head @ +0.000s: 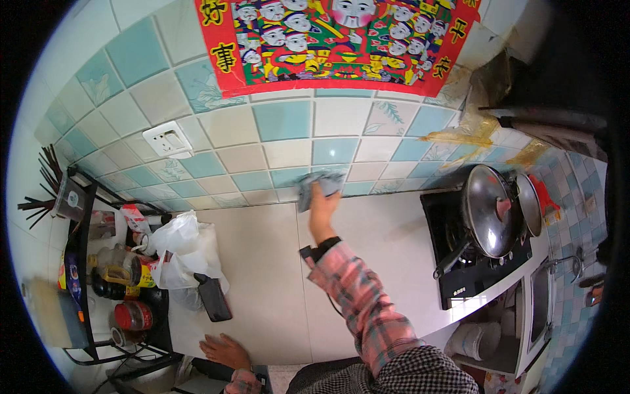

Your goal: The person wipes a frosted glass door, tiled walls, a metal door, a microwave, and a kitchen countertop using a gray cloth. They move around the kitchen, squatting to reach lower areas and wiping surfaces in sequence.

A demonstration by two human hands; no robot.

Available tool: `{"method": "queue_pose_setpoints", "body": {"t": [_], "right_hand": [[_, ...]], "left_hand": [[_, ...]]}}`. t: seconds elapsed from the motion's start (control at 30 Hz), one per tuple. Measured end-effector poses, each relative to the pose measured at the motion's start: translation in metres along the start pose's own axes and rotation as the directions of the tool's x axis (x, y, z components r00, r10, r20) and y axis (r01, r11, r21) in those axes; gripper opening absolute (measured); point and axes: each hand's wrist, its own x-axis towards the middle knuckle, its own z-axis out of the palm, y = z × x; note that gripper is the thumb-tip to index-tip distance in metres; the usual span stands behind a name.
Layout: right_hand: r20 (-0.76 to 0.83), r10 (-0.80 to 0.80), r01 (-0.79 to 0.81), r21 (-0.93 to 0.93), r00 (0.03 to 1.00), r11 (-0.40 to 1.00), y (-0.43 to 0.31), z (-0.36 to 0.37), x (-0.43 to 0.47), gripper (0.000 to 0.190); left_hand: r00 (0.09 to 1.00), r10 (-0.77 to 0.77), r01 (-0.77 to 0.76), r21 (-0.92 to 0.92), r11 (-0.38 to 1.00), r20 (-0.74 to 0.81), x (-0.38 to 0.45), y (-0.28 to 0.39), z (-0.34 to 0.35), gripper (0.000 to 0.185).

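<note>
My right hand [323, 209] reaches to the back of the countertop and presses a grey cloth [315, 187] against the lowest rows of wall tiles [286, 155]. The cloth is blurred. Near the front edge of the pale countertop [261, 276], my left hand [225, 350] lies palm down with its fingers apart, holding nothing. A dark smartphone [214, 298] lies beyond the left hand, by a white plastic bag [189, 246].
To the left, a black metal rack [86, 276] holds bottles and jars. To the right, a lidded wok [492, 212] sits on a black gas hob [445, 276], its handle pointing towards the front left. Below the counter, a cabinet door [536, 310] stands open.
</note>
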Motion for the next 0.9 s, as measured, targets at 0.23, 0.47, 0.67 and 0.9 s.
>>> {"method": "queue_pose_setpoints", "body": {"t": [0.23,0.47,0.67,0.9], "right_hand": [[0.030,-0.813,0.771,-0.340,0.581,0.538,-0.181,-0.044,0.074,0.067],[0.291,-0.808,0.794,-0.518,0.512,0.317,-0.088,-0.068,0.076,0.056],[0.456,-0.264,0.514,-0.603,0.850,0.610,0.007,-0.095,0.038,0.052],[0.346,-0.827,0.881,-0.341,0.442,0.328,-0.154,-0.032,0.040,0.058]], "left_hand": [[0.992,0.086,-0.090,-0.033,0.995,-0.097,-0.007,-0.003,0.006,0.062],[0.975,0.122,-0.126,-0.009,0.992,-0.187,-0.005,-0.007,0.012,0.055],[0.982,0.101,-0.110,-0.048,0.993,-0.158,-0.005,-0.006,0.010,0.059],[0.975,0.143,-0.157,-0.067,0.985,-0.172,-0.008,-0.003,-0.002,0.058]]}}
